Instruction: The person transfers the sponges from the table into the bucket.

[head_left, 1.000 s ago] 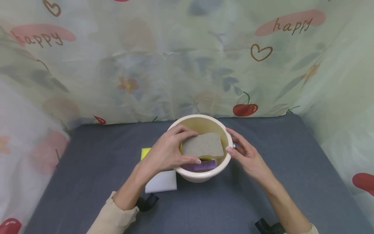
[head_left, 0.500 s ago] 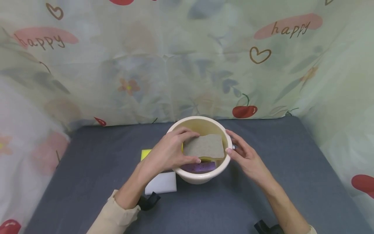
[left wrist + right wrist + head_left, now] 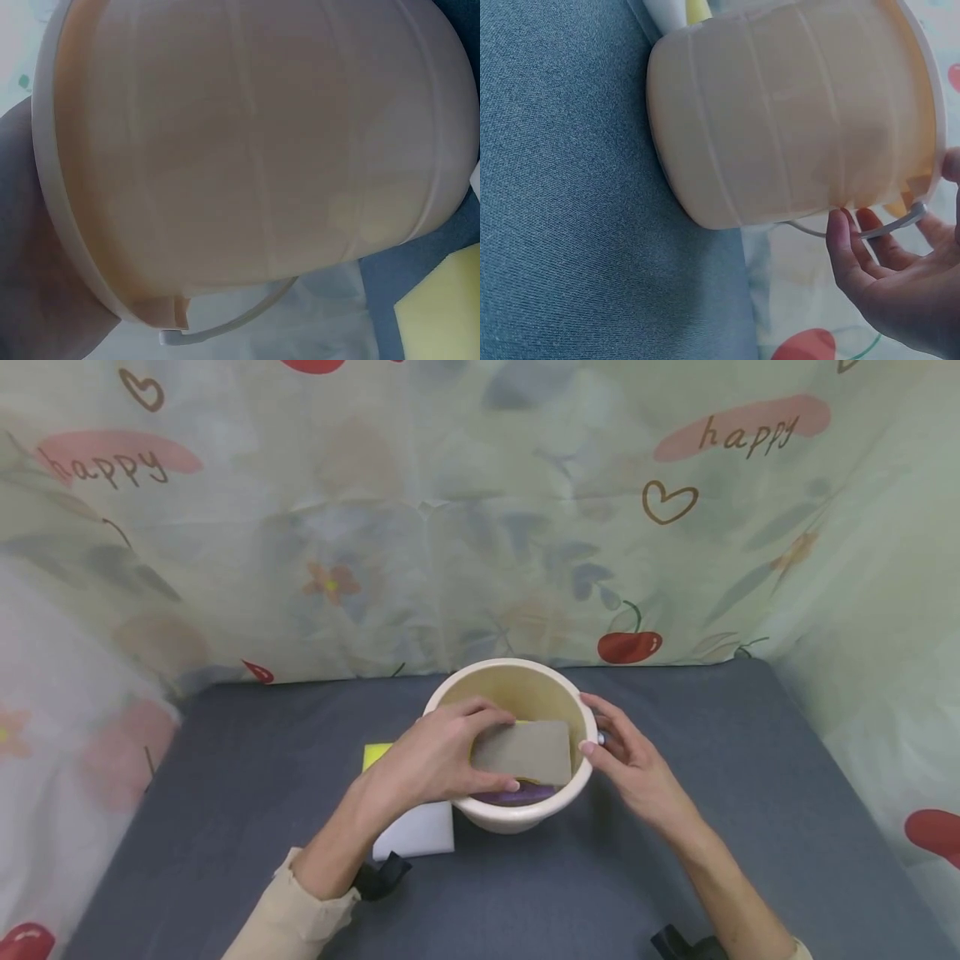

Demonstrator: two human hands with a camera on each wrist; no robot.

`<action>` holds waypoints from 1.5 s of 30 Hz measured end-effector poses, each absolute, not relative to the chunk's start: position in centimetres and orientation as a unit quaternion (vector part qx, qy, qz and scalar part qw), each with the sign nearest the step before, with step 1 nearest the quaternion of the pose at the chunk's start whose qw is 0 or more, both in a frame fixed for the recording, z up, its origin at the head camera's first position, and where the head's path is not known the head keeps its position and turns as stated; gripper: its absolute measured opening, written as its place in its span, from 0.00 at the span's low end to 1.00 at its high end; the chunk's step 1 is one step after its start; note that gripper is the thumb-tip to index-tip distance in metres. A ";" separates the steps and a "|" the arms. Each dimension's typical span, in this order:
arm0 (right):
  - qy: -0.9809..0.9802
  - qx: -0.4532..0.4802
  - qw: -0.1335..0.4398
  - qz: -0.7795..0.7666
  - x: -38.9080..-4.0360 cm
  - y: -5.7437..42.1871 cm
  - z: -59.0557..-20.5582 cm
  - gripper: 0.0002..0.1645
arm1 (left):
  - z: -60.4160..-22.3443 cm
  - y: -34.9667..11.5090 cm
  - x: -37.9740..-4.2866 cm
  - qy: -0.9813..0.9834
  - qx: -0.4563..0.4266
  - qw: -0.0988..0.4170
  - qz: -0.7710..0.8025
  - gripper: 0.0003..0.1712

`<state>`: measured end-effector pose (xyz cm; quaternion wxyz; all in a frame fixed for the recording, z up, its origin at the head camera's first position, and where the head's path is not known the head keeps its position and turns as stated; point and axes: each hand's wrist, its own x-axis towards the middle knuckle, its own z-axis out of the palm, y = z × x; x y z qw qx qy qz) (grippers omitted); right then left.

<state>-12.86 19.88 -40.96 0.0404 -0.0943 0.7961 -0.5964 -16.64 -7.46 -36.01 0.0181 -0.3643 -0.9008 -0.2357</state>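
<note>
My left hand (image 3: pixel 427 758) reaches over the near-left rim of a cream plastic bucket (image 3: pixel 506 815) and grips a grey-topped scouring sponge (image 3: pixel 528 752) inside it, thumb on the near edge and fingers on the far edge. Beneath that sponge, part of a purple sponge (image 3: pixel 528 794) shows. My right hand (image 3: pixel 637 762) holds the bucket's right rim, thumb at the lip and fingers against the outer wall, as the right wrist view also shows. In the left wrist view the bucket wall (image 3: pixel 247 150) hides the sponge and the left fingers.
Left of the bucket, a white block (image 3: pixel 415 832) and a yellow sponge (image 3: pixel 374 753), partly hidden by the left arm, lie on the dark grey tabletop (image 3: pixel 540 893). A thin handle (image 3: pixel 900 223) hangs at the bucket's side. A printed curtain (image 3: pixel 450 527) closes off the back and sides.
The left hand and the grey-topped sponge have moved slightly lower and nearer in the bucket, covering more of the purple sponge. The right hand has kept its hold on the rim.
</note>
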 end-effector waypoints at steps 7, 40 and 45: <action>0.795 -0.093 0.041 -0.598 -12.9 19.8 -41.1 0.37 | -36.1 -7.9 -16.5 -0.887 -0.382 0.024 -0.259 0.34; 0.783 -0.090 0.037 -0.614 -12.8 19.7 -41.1 0.36 | -37.1 -14.1 -16.1 -0.854 -0.338 0.123 -0.375 0.30; 0.784 -0.084 0.042 -0.614 -12.7 19.7 -41.2 0.36 | -37.7 -15.0 -15.9 -0.860 -0.322 0.129 -0.375 0.30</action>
